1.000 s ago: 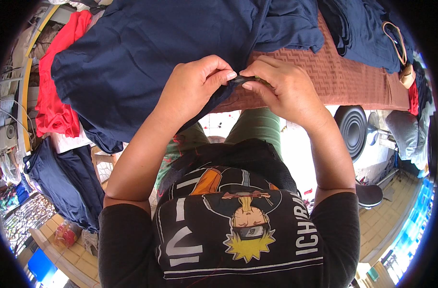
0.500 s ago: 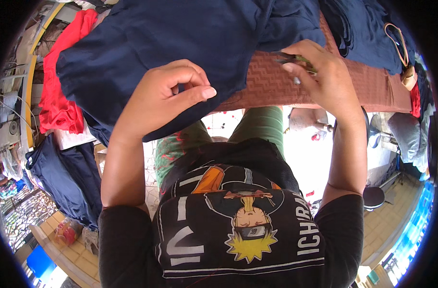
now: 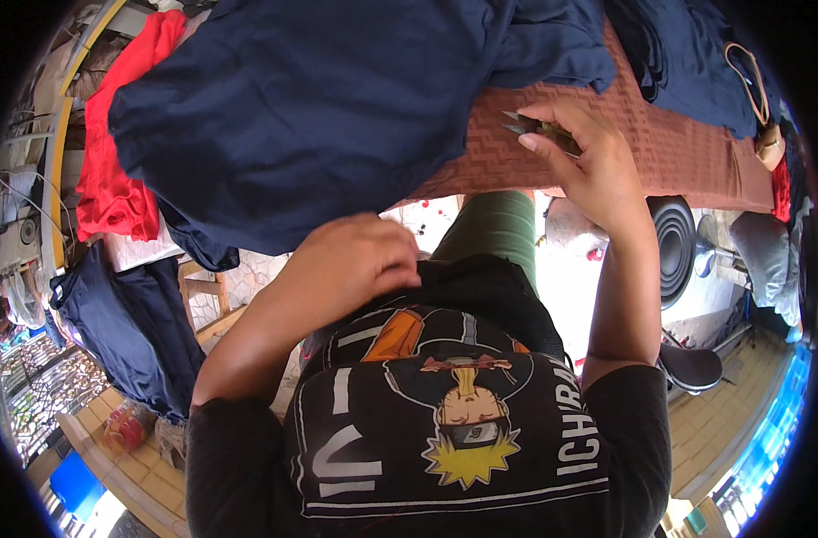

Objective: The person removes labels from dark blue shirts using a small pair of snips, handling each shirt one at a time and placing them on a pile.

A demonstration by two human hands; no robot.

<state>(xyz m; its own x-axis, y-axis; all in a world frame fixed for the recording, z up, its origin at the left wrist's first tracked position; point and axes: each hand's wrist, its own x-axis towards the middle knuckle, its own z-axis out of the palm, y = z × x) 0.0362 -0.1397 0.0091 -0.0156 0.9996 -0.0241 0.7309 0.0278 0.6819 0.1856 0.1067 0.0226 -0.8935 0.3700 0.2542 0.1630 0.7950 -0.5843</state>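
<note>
My right hand (image 3: 597,157) grips small thread snips (image 3: 522,125), the pointed blades facing left above the brown cover. Thumb and fingers press the snips from both sides. A dark navy garment (image 3: 310,117) lies spread across the table, its near edge hanging over the front. Below that edge, my left hand (image 3: 357,258) is low in front of my black shirt, fingers curled inward and touching neither the snips nor the tabletop. Whatever its fingertips hold, if anything, is hidden.
The table has a brown textured cover (image 3: 696,157). Folded navy cloth (image 3: 687,63) is piled at its far right, beside a beige looped strap (image 3: 748,85). Red fabric (image 3: 117,179) hangs at the left, with more navy cloth (image 3: 135,332) below it. A round black stool (image 3: 691,366) stands at the right.
My left hand has dropped from over the navy garment toward my shirt, turning knuckles up. My right hand has shifted slightly left and down, still holding the snips.
</note>
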